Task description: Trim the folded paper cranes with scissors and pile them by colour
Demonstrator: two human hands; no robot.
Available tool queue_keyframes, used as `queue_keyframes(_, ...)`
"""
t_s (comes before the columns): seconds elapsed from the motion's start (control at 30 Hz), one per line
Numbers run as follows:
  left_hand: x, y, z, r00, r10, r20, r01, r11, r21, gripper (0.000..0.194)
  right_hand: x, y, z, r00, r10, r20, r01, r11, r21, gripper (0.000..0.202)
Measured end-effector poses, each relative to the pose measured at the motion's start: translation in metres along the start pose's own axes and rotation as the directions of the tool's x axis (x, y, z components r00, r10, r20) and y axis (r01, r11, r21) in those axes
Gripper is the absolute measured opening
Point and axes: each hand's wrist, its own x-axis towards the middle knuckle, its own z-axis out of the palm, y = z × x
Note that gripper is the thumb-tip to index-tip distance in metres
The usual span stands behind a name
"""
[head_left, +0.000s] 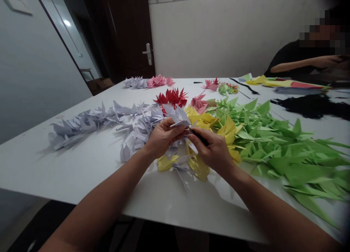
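Note:
My left hand [162, 136] pinches a pale white origami crane [180, 117] above the table, its pointed tips facing up. Close beside it, my right hand [213, 144] is closed around a slim black-handled tool [201, 136], whose tip meets the folded paper; its exact kind is hidden by my fingers. Under and behind my hands lie white origami cranes [139, 130] in a long heaped row stretching left. Yellow cranes [231, 130] lie around my right hand, and a large pile of green ones [290, 153] spreads to the right.
Red cranes [172, 95] and pink cranes [160, 81] sit farther back on the white table [82, 172]. Black thread or cord [314, 104] and flat coloured paper [290, 83] are at the far right. Across the table sits another person [290, 57]. A dark door [125, 33] stands behind.

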Motion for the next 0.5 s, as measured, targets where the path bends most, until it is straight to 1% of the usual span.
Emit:
queue_keyframes(0.17,-0.0007,-0.0010,0.0007,1.000,-0.008,0.030,0.008,1.000,0.001,0.028,0.0002,-0.0006,-0.0009,1.000,0.016,0.023,-0.017,1.000,0.008,0.019)
queue_keyframes(0.37,-0.0002,-0.0023,0.0001,1.000,-0.015,0.027,0.014,1.000,0.025,0.030,0.0009,-0.0018,-0.0016,0.999,0.043,0.032,-0.044,0.999,0.021,0.020)
queue_keyframes(0.5,0.0002,-0.0021,-0.0013,0.999,-0.007,0.051,0.004,0.999,0.044,0.030,0.0011,-0.0018,-0.0017,0.998,0.047,0.032,-0.048,0.999,0.017,0.021)
